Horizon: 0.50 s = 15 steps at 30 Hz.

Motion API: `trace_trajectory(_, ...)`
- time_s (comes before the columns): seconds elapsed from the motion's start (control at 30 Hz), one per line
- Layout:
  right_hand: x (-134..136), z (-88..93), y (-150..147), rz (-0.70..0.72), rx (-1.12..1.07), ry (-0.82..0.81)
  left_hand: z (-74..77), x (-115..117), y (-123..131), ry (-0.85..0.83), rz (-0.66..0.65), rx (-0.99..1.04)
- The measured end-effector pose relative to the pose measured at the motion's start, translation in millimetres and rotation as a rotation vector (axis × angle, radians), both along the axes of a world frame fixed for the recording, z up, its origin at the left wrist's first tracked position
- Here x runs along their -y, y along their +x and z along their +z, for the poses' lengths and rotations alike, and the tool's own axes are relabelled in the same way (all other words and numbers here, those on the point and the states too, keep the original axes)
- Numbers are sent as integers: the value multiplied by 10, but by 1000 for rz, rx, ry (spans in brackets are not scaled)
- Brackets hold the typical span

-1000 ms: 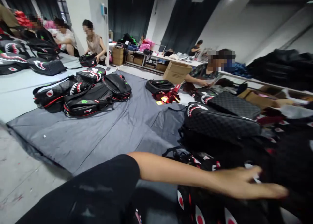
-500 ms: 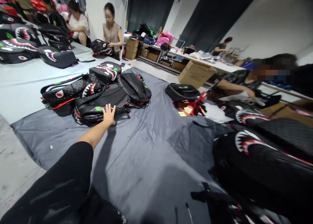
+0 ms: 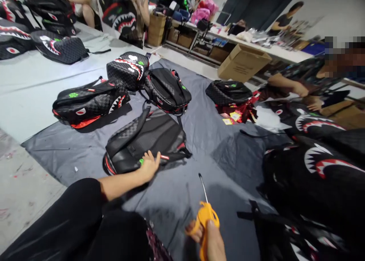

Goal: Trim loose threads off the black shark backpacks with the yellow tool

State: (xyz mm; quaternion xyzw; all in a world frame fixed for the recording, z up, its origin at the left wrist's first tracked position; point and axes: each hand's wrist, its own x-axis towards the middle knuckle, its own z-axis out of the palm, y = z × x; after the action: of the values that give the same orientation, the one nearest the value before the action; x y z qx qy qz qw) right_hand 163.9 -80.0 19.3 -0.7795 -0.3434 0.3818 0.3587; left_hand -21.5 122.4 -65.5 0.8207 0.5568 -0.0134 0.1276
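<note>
Left hand closed on backpack edge, 11 o'clock. Scissors gripped in right hand, tip not yet at backpack. Other backpacks untouched, 12 o'clock.

You wear black: a short sleeve of smooth, faintly shiny cloth covers your left upper arm, ending near the elbow; forearm and left hand are bare; your right hand, partly in view, is bare too; dark cloth with pinkish specks lies at your lap
</note>
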Motion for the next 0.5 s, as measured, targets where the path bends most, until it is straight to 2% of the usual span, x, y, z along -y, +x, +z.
trace_trajectory(0.07, -32, -73, 33, -9, -34, 30, 72, 531, 157, -51, -115, 55)
trace_trajectory(0.13, -7, -96, 137, 7, -38, 67, 154, 837, 140, -19, -193, 129)
trace_trajectory(0.17, 18, -80, 218, 19, -26, 77, 179, 902, 84, 28, -184, 153)
trace_trajectory(0.23, 69, 10, 423, 44, 19, 45, 171, 911, -42, 90, -68, 153)
trace_trajectory(0.3, 95, 153, 650, 62, 78, -14, 97, 876, -110, 58, 49, 139)
trace_trajectory(0.37, 88, 303, 833, 73, 175, -62, 3, 897, -103, -31, 69, 215)
trace_trajectory(0.43, 68, 410, 916, 75, 304, -117, -62, 979, -80, -156, 101, 431)
trace_trajectory(0.5, 62, 451, 885, 187, 345, -224, -80, 1070, -106, -325, 178, 639)
